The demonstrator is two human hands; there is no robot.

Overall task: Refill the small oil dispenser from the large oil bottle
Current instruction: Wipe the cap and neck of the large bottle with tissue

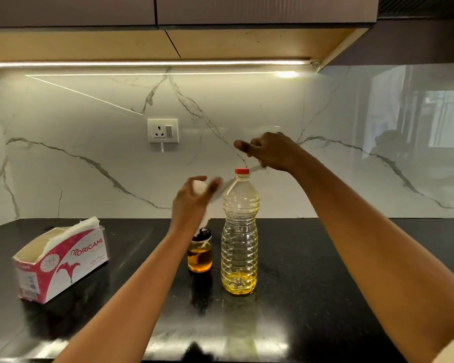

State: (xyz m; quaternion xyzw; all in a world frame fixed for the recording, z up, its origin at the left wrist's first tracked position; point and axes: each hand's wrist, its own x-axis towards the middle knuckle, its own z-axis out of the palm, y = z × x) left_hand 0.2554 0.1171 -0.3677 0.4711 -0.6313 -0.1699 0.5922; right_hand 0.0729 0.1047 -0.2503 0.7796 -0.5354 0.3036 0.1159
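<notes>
Home kitchen: counter, wall cabinets.

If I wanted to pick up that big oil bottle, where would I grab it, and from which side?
Probably around the narrowed waist of the large oil bottle, where the ribs help the grip. Come from its right: the small dispenser stands close on its left. It stands upright, red cap on.

There was one large oil bottle, bearing one red cap, and one small oil dispenser, both on the one bench. One tissue box was there too. Two hands showed, one left hand and one right hand, sharing one white tissue. The wall carried one socket.
</notes>
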